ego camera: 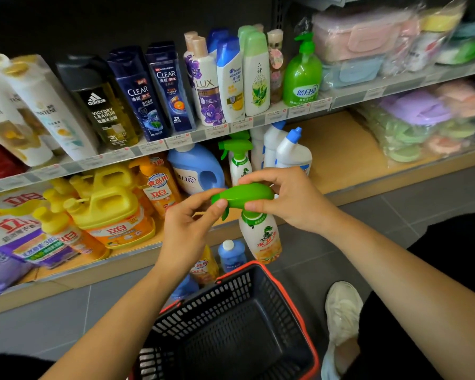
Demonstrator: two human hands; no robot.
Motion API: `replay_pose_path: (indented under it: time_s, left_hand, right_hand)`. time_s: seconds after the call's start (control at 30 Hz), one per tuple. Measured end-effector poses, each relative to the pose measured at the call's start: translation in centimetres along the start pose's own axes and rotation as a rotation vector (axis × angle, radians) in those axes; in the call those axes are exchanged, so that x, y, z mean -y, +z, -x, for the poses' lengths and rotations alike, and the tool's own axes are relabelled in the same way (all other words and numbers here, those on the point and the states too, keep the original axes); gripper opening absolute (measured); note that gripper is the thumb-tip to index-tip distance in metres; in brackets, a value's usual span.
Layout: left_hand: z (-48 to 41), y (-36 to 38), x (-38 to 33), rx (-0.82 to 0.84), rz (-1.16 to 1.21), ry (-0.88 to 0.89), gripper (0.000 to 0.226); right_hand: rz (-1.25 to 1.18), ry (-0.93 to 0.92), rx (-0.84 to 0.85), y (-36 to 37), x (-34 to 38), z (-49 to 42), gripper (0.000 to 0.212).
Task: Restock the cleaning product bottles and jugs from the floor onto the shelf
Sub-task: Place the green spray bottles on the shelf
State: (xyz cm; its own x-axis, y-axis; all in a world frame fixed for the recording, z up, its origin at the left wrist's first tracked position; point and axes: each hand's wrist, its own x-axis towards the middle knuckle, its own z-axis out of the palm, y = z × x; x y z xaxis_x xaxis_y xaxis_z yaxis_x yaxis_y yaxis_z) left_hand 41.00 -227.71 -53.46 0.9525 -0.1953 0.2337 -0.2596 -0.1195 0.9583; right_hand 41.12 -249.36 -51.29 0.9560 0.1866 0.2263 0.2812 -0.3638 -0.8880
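A white spray bottle (pixel 261 237) with a green trigger head hangs in the air in front of the bottom shelf (pixel 340 149). My left hand (pixel 192 223) pinches the nozzle end of the green head. My right hand (pixel 283 196) grips the back of that head from above. On the floor below stand a blue bottle with a white cap (pixel 232 255), an orange bottle (pixel 205 267) and another blue bottle (pixel 184 287), partly hidden by my left arm. A matching green-headed spray bottle (pixel 239 160) stands on the bottom shelf beside white toilet-cleaner bottles (pixel 292 149).
A black basket with a red rim (pixel 231 325) sits on the grey floor in front of me, nothing inside. Yellow jugs (pixel 113 207) and a blue jug (pixel 198 171) fill the shelf's left. Bare wood shows right of the white bottles. My shoe (pixel 343 311) is at right.
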Motion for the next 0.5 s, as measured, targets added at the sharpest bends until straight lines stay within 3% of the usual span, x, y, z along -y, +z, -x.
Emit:
replay_pose_path:
  time_s: [0.13,0.33,0.5]
  left_hand:
    - [-0.23,-0.23,0.2,0.057,0.08,-0.067,0.023]
    - [-0.83,-0.19,-0.33,0.014,0.369,-0.475,0.019]
    - [-0.28,0.07,-0.01,0.018,0.243,-0.31,0.021]
  right_hand:
    - [0.08,0.025,0.027,-0.02,0.15,0.18,0.048]
    - [0.215,-0.01,0.073,0.14,0.02,0.6,0.051]
    - [0.233,-0.021,0.07,-0.21,0.04,0.63,0.048]
